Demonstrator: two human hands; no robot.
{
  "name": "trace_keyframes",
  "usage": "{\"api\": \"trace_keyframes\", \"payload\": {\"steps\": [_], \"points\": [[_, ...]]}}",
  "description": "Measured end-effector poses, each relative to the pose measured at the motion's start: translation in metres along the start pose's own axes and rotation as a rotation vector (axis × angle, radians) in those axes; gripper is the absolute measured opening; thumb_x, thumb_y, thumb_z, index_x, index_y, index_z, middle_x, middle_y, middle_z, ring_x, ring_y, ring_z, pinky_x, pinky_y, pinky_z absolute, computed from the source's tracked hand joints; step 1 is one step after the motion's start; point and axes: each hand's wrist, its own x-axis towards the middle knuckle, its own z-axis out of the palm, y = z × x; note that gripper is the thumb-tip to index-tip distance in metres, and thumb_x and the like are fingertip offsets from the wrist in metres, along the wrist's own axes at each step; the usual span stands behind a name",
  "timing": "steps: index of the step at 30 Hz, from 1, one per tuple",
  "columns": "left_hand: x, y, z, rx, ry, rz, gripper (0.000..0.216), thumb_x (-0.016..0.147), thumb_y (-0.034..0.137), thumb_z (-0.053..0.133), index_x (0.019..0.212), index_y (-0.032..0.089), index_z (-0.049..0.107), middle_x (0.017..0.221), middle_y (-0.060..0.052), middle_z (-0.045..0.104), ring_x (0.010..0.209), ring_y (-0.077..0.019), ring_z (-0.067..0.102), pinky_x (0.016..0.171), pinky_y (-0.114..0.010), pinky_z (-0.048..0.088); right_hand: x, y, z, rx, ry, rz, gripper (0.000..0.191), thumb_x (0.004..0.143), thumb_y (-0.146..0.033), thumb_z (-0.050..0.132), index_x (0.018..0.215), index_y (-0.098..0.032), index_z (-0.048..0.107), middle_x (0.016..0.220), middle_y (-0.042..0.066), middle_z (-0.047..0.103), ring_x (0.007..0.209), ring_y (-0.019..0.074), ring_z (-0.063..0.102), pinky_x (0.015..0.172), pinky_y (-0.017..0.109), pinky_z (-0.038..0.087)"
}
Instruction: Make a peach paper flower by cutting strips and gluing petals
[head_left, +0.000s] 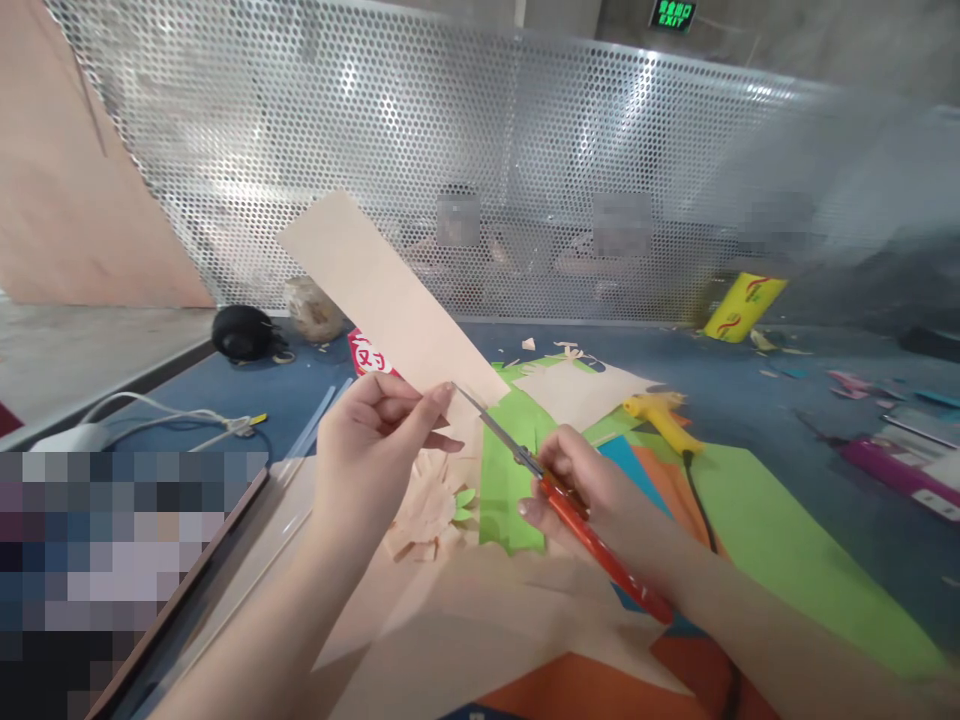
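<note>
My left hand (379,435) pinches the lower end of a long beige paper strip (382,295) and holds it up at a slant above the table. My right hand (592,490) grips red-handled scissors (570,510). Their metal blades point up and left, and the tips touch the strip's lower edge beside my left fingertips. Below my hands lie a beige paper flower with cut petals (427,510) and a green paper sheet (510,470).
Sheets of green, orange, blue and beige paper cover the blue table (750,400). A yellow glue gun (660,415) lies to the right, a black round object (241,332) and white cables (150,415) to the left. A perforated metal screen (480,150) stands behind.
</note>
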Motion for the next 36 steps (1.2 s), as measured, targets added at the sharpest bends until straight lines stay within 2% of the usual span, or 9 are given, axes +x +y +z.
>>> {"api": "trace_keyframes", "payload": {"steps": [5,12,36], "points": [[-0.0006,0.0006,0.0001,0.017,0.006,-0.023,0.021,0.066,0.021,0.070,0.059,0.016,0.051,0.049,0.004,0.064,0.043,-0.0106,0.061,0.043,-0.019,0.057,-0.0006,-0.0008,0.0004,0.015,-0.009,0.028,0.031,0.076,-0.029,0.059,0.079,-0.024,0.029,0.069,-0.007,0.039,0.061,0.0114,0.039,0.054,0.024,0.033],[0.0000,0.0012,0.0014,0.003,0.000,-0.028,0.020,0.067,0.018,0.069,0.059,0.016,0.051,0.049,0.004,0.065,0.042,-0.0107,0.061,0.042,-0.018,0.056,0.0005,0.0020,0.0012,0.017,0.005,-0.008,0.030,0.077,-0.030,0.058,0.078,-0.024,0.029,0.067,-0.007,0.037,0.059,0.0108,0.037,0.053,0.023,0.031],[0.0020,-0.0037,-0.0029,-0.080,-0.050,-0.061,0.024,0.065,0.023,0.072,0.059,0.016,0.051,0.049,0.005,0.063,0.046,-0.0090,0.060,0.046,-0.019,0.058,0.0000,-0.0026,-0.0034,0.055,-0.016,-0.029,0.032,0.076,-0.028,0.060,0.077,-0.024,0.028,0.065,-0.008,0.034,0.058,0.0102,0.035,0.054,0.023,0.032]]}}
